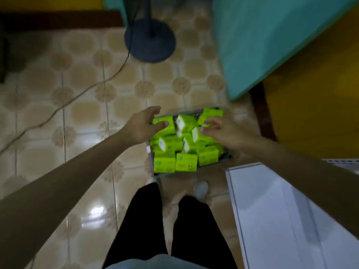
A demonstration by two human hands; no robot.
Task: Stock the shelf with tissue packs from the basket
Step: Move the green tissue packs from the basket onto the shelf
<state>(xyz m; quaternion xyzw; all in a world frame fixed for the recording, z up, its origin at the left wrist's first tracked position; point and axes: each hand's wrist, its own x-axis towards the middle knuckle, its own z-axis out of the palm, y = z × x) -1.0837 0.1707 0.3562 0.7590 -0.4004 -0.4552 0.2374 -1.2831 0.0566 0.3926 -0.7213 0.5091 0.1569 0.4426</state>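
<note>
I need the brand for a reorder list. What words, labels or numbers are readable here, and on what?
No text can be read.
Bright green tissue packs in the grey plastic basket: small printed marks on the fronts, too blurred to read.
White flat shelf panel: no print visible.

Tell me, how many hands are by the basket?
2. The left hand is at the left edge of the basket; the right hand is above the green packs at its right.

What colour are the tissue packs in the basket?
The tissue packs are lime green with white ends; the head view shows it.
</note>
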